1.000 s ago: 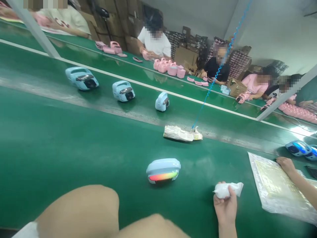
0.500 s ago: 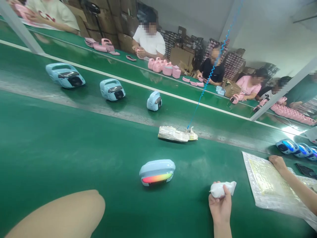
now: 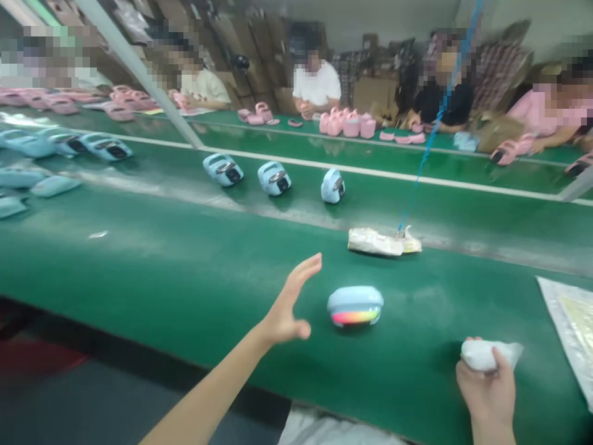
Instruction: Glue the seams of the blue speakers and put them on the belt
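Observation:
A light-blue portable speaker (image 3: 355,300) with a glowing rainbow strip lies on the green work surface in front of me. My left hand (image 3: 288,312) reaches in just left of it, fingers stretched and thumb apart, holding nothing and not touching the speaker. To the right of the speaker, my right hand (image 3: 486,383) is closed around a white tube-like packet (image 3: 486,356) with a flared end. What the packet contains cannot be made out.
A paper-wrapped tool (image 3: 382,241) hangs on a blue coiled cord (image 3: 442,108) beyond the speaker. Blue speakers (image 3: 274,178) stand along the conveyor (image 3: 296,213), with several more at left. A plastic bag (image 3: 572,334) lies at right. People work opposite with pink speaker parts (image 3: 345,123).
The view has swung left. My left arm has extended, bringing its open hand beside the rainbow-lit speaker. My right hand keeps hold of the white packet. Another person's hand at right has left view.

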